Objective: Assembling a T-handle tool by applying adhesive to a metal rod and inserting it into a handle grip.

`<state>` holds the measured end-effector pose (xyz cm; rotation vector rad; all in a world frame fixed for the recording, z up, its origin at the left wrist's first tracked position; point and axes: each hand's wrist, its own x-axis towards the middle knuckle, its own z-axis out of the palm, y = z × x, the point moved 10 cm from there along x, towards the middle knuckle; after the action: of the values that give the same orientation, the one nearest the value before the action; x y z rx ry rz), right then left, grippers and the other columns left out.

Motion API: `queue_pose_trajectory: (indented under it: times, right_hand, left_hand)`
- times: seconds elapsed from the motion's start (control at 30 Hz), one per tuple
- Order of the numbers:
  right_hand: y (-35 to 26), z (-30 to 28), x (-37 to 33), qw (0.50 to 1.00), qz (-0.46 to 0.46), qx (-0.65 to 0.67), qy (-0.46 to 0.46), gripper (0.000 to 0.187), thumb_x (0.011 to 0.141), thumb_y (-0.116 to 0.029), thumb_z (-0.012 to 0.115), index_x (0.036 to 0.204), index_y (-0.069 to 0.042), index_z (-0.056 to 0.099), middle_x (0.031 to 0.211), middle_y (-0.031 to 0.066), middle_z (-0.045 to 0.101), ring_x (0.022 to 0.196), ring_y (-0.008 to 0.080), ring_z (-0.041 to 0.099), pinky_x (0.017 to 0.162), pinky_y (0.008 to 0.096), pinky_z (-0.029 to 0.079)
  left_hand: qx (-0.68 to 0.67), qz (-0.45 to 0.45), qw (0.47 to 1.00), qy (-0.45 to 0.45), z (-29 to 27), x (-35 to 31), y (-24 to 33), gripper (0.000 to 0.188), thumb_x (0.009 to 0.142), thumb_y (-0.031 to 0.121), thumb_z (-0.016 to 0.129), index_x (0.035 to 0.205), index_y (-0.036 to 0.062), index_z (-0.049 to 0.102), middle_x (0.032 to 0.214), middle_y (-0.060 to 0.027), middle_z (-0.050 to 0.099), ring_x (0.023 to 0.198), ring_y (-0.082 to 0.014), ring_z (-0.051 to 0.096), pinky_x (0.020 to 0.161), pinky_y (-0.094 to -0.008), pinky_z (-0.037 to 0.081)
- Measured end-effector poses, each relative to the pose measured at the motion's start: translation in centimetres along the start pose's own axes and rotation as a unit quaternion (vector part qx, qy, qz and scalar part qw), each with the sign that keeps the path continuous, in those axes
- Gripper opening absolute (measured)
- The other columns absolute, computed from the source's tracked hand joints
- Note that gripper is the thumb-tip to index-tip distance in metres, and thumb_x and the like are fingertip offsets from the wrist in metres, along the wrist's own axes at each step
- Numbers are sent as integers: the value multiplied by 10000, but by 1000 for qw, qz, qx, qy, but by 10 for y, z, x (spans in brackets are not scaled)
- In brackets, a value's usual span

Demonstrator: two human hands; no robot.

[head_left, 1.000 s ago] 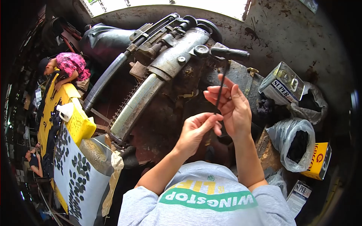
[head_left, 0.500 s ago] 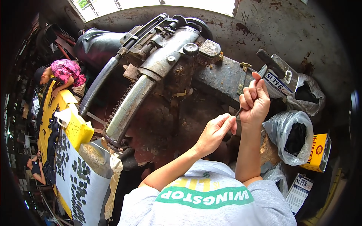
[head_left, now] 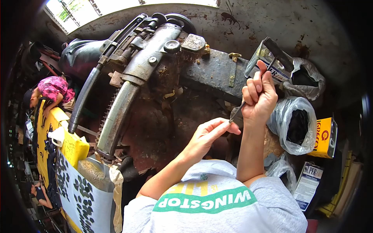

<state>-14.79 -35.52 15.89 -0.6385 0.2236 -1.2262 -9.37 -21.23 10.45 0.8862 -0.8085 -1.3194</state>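
Note:
My right hand (head_left: pixel 259 95) is raised and closed around a thin dark tool with a narrow, blade-like end (head_left: pixel 237 110); its handle is mostly hidden in the fist. The index finger and thumb point upward. Below and to the left, my left hand (head_left: pixel 208 136) pinches with thumb and forefinger at the tool's tip. Whatever lies between those fingertips is too small to make out. Behind the right hand stands an open tin can (head_left: pixel 285 75), with a dark handle-like piece across its top.
A heavy metal machine with a curved arm (head_left: pixel 116 120) stands ahead, left of a grey bench (head_left: pixel 213 73). Plastic bags (head_left: pixel 279 124) and a yellow tin (head_left: pixel 326 136) are at right. Dark pieces cover a white sheet (head_left: pixel 72 194) at left. A person in pink (head_left: pixel 56 89) bends over a yellow table.
The view has shifted, so the machine and bench sit further left. My hands have drawn slightly apart, and more of the dark tool shows between them.

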Motion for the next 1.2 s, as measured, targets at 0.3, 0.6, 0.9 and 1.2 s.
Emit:
queue_pose_trajectory:
  times: [0.3,0.6,0.9,1.2]
  right_hand:
    - [11,24,-12,998,-6,-56,3,305,1032,-249,445,1150,-5,586,618,-35,343,443,33,242,368,200,193]
    - [-5,9,-16,995,-49,-77,51,276,1026,-181,453,1173,17,576,611,-33,357,426,28,246,355,196,201]
    - [-16,-5,-10,994,-66,-58,59,301,1027,-183,436,1181,42,564,617,-21,366,426,40,247,352,202,190]
    - [-29,-19,-6,994,-83,-38,64,306,1023,-186,443,1179,47,567,608,-20,366,432,41,258,358,205,187]
  left_hand:
    - [146,56,985,75,-21,8,18,379,999,310,513,1211,15,623,1078,-68,675,879,-145,584,838,-303,456]
    - [498,246,824,114,12,0,55,104,901,118,609,870,49,680,762,-22,646,790,-213,572,921,-383,394]
    - [442,224,862,104,13,5,46,123,897,144,638,904,64,732,807,-43,697,799,-203,615,871,-353,418]
    - [447,216,863,91,17,3,37,129,893,125,645,950,69,746,894,-56,724,874,-187,644,878,-349,416]
